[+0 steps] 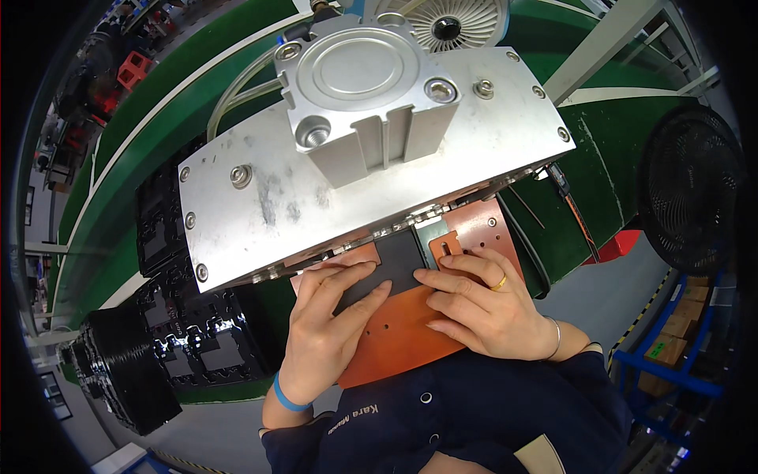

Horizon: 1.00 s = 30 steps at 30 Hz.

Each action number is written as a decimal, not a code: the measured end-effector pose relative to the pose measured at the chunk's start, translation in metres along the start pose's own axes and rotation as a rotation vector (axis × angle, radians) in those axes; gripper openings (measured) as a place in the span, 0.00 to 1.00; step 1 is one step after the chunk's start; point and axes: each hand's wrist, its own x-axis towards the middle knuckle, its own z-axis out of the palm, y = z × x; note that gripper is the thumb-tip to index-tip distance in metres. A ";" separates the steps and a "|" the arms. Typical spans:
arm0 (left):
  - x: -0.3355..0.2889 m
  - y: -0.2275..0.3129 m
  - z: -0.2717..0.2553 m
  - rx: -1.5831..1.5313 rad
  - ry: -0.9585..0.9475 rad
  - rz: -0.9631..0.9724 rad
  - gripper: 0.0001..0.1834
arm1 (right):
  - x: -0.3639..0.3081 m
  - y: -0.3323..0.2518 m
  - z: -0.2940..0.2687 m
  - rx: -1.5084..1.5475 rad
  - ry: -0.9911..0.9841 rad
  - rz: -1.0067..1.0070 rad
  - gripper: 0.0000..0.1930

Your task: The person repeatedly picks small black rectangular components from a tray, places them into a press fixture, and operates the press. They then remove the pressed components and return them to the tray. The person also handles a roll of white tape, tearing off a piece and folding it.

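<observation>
Left hand (322, 328), narrowly parted, and right hand (491, 312), loosely spread, touch the sheet (399, 265) from either side, presumably steadying it square upon the plate (404, 336).

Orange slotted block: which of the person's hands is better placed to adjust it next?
Probably the right hand: it lies at the orange block, while the left hand is across the dark plate.

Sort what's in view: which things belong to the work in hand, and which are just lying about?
Work in hand:
- dark grey piece, touched by left hand and right hand
- orange plate
- silver metal fixture

Apparently just lying about:
- black fan
- white fan
- orange-and-black tool
- red object
</observation>
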 end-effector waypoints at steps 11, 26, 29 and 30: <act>-0.004 -0.002 0.001 0.026 -0.018 0.012 0.24 | -0.008 -0.002 0.001 -0.024 0.323 0.059 0.11; -0.002 -0.001 0.001 0.023 -0.008 0.006 0.23 | -0.011 0.002 0.002 0.027 0.494 0.124 0.09; -0.002 -0.001 0.001 0.023 -0.005 0.012 0.23 | -0.010 0.002 0.003 0.025 0.495 0.120 0.09; -0.002 -0.001 0.001 0.019 -0.005 0.011 0.23 | -0.010 0.002 0.003 0.024 0.495 0.120 0.09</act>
